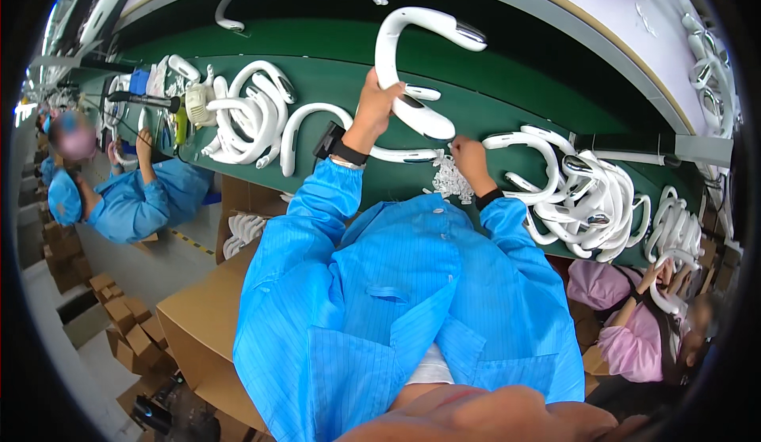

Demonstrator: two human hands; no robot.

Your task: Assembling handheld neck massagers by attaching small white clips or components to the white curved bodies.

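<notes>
A white C-shaped neckband [387, 49] with shiny dark end pieces is raised above the green bench. My left hand [378, 103] is closed around its lower bend. Close to the neckband's lower tip, my right hand [469, 160] has its fingers pinched together; whatever they hold is too small to make out. Just below that hand lies a heap of small white plastic parts [450, 180]. Another neckband [317, 109] rests on the bench behind and under my left forearm, partly covered.
Neckbands are piled to the left [252, 121] and right [598, 196]. A green-handled tool [181, 125] lies at the left. A co-worker in blue [151, 200] sits on the left, one in pink [634, 327] on the right. Cardboard boxes [210, 323] stand below the bench.
</notes>
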